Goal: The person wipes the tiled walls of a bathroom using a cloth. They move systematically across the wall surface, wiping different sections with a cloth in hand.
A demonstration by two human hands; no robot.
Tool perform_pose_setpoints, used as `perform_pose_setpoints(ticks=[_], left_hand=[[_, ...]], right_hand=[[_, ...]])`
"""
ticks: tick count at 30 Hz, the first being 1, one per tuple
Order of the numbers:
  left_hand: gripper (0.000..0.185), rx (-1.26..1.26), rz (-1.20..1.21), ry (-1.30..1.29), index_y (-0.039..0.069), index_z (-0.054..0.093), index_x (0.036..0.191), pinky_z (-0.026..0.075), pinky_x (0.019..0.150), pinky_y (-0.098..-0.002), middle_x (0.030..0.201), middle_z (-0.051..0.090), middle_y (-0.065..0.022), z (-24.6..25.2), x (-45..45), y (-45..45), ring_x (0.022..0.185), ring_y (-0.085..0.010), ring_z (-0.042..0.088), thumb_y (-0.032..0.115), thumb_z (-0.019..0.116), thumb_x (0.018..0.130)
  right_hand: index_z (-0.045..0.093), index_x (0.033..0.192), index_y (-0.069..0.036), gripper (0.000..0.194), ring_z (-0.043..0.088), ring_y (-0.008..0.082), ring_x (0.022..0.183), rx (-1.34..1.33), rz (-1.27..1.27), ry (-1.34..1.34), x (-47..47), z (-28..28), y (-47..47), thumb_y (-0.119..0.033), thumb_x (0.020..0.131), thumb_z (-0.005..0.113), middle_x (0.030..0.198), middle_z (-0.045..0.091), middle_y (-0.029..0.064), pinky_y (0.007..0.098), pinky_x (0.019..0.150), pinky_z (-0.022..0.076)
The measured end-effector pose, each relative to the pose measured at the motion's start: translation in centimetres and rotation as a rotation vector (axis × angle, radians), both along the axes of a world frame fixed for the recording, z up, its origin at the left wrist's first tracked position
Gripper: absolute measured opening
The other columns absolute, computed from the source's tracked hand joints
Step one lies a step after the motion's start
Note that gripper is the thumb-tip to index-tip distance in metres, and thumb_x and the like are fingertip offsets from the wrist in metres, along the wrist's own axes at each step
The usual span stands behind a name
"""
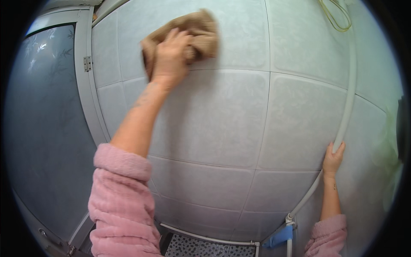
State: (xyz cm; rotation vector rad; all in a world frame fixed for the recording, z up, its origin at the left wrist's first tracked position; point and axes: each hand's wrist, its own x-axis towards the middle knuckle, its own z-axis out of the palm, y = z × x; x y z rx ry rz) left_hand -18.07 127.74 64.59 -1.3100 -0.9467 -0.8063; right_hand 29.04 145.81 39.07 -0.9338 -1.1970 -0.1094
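My left hand (171, 59) presses a bunched brown cloth (202, 33) against the upper part of the tiled wall (212, 115). Hand and cloth are both blurred. Off to the right, my right hand (333, 159) is wrapped around a white plastic pipe (346, 115) that runs up the corner of the wall. Pink fleece sleeves are pushed up on both forearms.
At left stands a frosted glass door (45, 128) in a pale frame with a metal hinge (87, 64). A yellow hose loop (337, 19) hangs at upper right. Below are a blue wrapping (279, 236) by a pipe joint, a low white pipe (205, 238) and pebble-patterned flooring (205, 249).
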Motion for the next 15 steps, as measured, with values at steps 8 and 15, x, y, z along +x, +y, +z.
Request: perform_pose_setpoints(ticks=[8, 15], left_hand=[[0.036, 0.091, -0.072, -0.972, 0.007, 0.063, 0.113, 0.048, 0.074, -0.0395, 0.091, 0.069, -0.0148, -2.2, -10.6, -6.9, 0.084, -0.0311, 0.064, 0.031, 0.062, 0.086], [0.033, 0.272, -0.222, -0.070, 0.000, 0.063, 0.098, 0.045, 0.090, -0.0439, 0.112, 0.062, -0.0146, -2.3, -1.0, 0.2, 0.105, -0.0335, 0.057, 0.017, 0.076, 0.073]], right_hand=[[0.046, 0.118, 0.001, 0.033, 0.060, 0.0280, 0.083, 0.051, -0.036, -0.015, -0.5, -0.1, 0.5, -0.013, 0.090, 0.057, 0.095, 0.061, 0.0161, 0.0357, 0.076, 0.0473], [0.046, 0.117, 0.001, 0.034, 0.062, 0.0289, 0.082, -0.005, 0.046, 0.009, -1.5, 0.3, -0.1, -0.014, 0.089, 0.058, 0.095, 0.062, 0.0166, 0.0360, 0.075, 0.0483]])
